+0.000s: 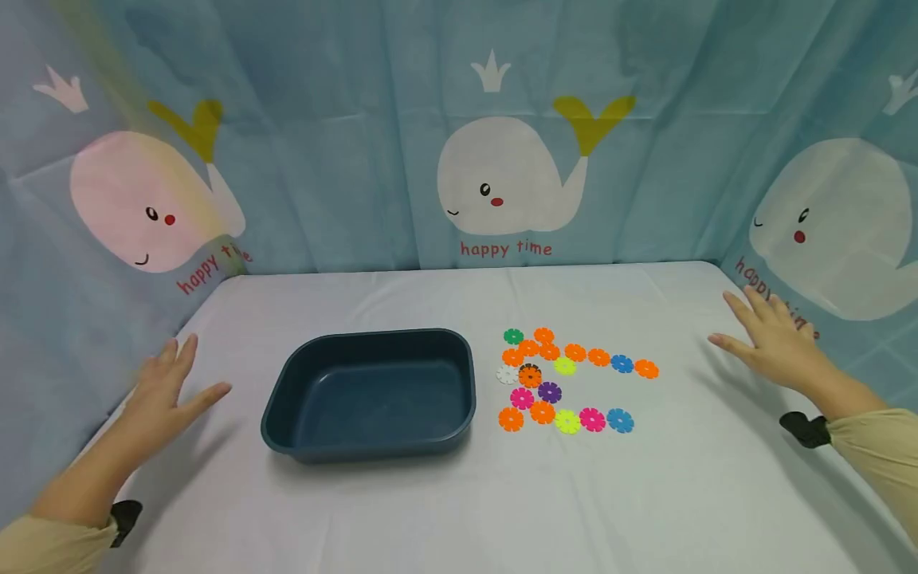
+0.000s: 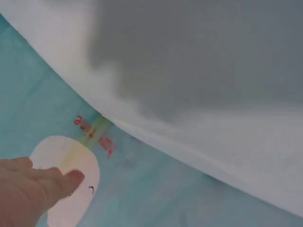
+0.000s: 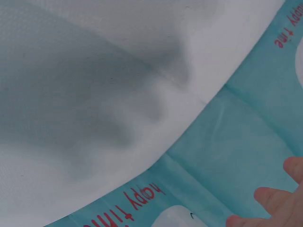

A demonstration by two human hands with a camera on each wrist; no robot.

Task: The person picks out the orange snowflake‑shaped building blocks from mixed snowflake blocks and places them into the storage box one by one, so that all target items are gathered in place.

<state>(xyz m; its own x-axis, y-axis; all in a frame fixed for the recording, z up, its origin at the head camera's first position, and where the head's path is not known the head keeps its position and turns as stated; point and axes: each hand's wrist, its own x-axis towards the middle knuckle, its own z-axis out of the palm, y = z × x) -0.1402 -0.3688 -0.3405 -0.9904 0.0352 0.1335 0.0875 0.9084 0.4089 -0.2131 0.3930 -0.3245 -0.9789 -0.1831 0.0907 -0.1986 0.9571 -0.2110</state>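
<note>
My left hand (image 1: 159, 399) hovers over the table's left side with its fingers spread, holding nothing. To its right stands a dark blue rectangular basin (image 1: 369, 399) with nothing inside. Several flat notched plastic discs lie right of the basin, among them an orange disc (image 1: 531, 376), a green disc (image 1: 513, 336), a purple disc (image 1: 550, 391) and a blue disc (image 1: 620, 420). Over the right edge my right hand (image 1: 778, 343) is held with fingers spread, apart from the discs. Each wrist view catches only part of its hand: left fingers (image 2: 52, 182) and right fingers (image 3: 274, 201).
A white cloth (image 1: 402, 518) covers the table. Behind and at both sides hangs a light blue curtain (image 1: 323, 159) printed with whales and crowns. Dark bands (image 1: 805, 429) sit at both wrists, by the sleeve cuffs.
</note>
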